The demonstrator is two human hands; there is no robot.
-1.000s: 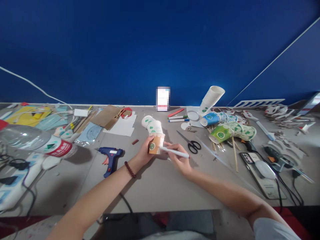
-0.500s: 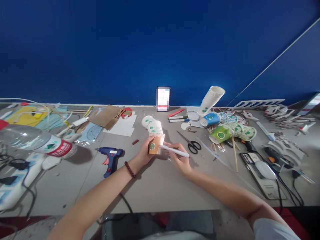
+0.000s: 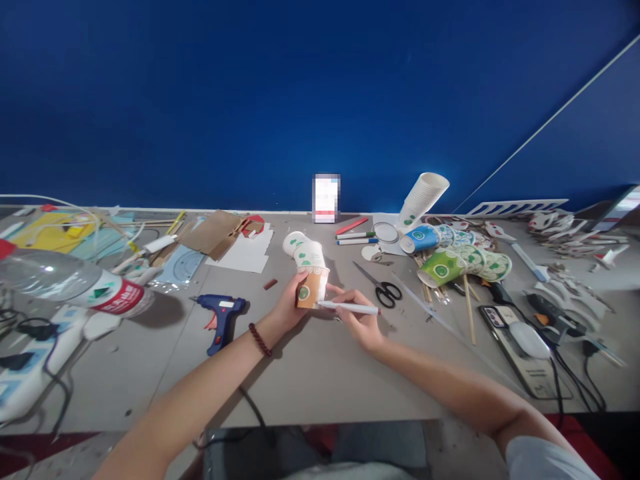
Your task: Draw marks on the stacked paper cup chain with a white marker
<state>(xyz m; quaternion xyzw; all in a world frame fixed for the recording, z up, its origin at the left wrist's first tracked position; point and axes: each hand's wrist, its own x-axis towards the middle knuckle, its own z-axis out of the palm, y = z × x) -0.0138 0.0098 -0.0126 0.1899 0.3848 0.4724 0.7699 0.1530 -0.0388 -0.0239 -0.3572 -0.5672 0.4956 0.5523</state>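
Observation:
My left hand (image 3: 291, 301) is closed round the left side of an orange-and-white paper cup (image 3: 309, 291) with a green round mark. Beyond its rim, white paper cups with green leaf prints (image 3: 307, 251) run on in a curved row, seemingly joined to it. My right hand (image 3: 359, 317) grips a white marker pen (image 3: 356, 307) like a pencil, its tip at the lower right of the orange cup. Part of the right-hand fingers is hidden behind the pen. To the right lie black scissors (image 3: 387, 292); to the left, a blue hot glue gun (image 3: 223, 316).
Rows of blue cups (image 3: 419, 238) and green cups (image 3: 441, 267) lie on the right, below a leaning stack of white cups (image 3: 425, 197). Markers (image 3: 356, 241) lie behind. A water bottle (image 3: 120, 293) and power strip (image 3: 45, 360) are left, a phone (image 3: 525, 373) right.
The pen tip has moved down and slightly left along the orange cup, and the pen now lies flatter. My left hand and the cups have hardly moved.

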